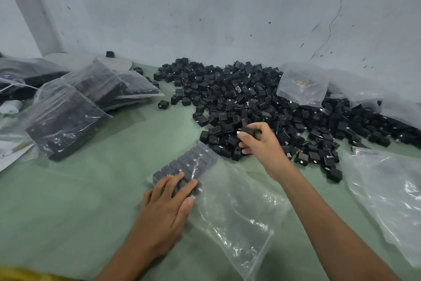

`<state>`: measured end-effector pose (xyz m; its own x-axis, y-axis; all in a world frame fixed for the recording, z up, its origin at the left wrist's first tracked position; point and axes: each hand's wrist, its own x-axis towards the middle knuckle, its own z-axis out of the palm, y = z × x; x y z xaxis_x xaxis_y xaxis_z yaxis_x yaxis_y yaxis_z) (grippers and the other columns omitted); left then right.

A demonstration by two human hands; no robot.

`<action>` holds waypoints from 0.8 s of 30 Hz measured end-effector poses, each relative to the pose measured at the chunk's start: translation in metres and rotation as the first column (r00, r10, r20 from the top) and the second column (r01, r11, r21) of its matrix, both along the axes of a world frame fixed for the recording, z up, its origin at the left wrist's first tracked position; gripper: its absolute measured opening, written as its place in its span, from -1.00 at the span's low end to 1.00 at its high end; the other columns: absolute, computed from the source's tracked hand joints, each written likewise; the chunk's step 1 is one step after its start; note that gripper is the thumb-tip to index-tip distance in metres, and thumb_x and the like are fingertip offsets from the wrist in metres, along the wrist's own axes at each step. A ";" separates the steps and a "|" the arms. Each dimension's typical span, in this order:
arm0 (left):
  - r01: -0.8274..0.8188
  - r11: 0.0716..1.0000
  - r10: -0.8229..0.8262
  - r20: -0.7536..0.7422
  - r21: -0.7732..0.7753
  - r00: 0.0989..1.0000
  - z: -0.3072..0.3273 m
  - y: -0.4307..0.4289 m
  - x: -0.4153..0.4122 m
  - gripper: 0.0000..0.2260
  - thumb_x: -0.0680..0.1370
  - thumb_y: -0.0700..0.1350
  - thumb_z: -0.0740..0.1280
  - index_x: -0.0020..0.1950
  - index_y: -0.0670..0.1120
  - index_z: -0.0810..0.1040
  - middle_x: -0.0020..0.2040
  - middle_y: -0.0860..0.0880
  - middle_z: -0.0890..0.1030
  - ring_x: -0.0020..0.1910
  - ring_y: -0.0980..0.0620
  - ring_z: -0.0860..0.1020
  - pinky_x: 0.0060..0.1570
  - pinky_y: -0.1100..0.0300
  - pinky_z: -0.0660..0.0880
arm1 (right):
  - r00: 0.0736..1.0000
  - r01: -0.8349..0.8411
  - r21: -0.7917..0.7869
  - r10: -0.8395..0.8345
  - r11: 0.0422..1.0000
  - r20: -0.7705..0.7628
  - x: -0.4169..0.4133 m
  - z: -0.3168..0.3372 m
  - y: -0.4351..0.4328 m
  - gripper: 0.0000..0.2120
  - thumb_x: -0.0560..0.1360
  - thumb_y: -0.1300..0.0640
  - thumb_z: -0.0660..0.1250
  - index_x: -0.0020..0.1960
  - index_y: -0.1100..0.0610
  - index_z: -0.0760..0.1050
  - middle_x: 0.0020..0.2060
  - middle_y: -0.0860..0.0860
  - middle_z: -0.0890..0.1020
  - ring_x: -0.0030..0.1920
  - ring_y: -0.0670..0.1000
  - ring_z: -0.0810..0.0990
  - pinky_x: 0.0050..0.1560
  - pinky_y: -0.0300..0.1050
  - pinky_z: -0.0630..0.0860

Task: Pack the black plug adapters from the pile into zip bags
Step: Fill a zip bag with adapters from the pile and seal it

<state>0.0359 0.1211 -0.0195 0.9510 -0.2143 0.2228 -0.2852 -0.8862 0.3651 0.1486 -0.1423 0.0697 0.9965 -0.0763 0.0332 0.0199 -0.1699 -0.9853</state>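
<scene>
With filled bags (75, 107) lying far left and a big pile (262, 107) remaining, the left hand (168, 203) is pressing flat on the half-filled zip bag (227, 201) while the right hand (262, 142) is gripping adapters (247, 131) at the pile's near edge.

I count two hands: my left hand (169, 201) and right hand (259, 144). One big pile of black plug adapters (262, 103), too many to count. At least three filled zip bags (68, 117) sit left.
</scene>
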 end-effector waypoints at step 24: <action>-0.024 0.999 0.025 -0.023 0.035 0.999 0.003 -0.004 -0.001 -0.45 0.60 0.28 -0.22 0.55 0.29 0.24 0.57 0.18 0.18 0.54 0.09 0.06 0.43 0.10 0.09 | 0.981 0.023 -0.007 -0.024 1.000 -0.192 -0.208 -0.048 -0.032 -0.70 0.42 0.33 0.47 -0.09 -0.08 0.62 -0.23 -0.09 0.65 -0.34 -0.11 0.54 -0.32 -0.32 0.45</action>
<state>0.0347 0.1175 -0.0168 0.9610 -0.1978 0.1931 -0.2548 -0.9049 0.3408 -0.0597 -0.1741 0.0218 0.9823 -0.1003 -0.1580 -0.1736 -0.1731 -0.9695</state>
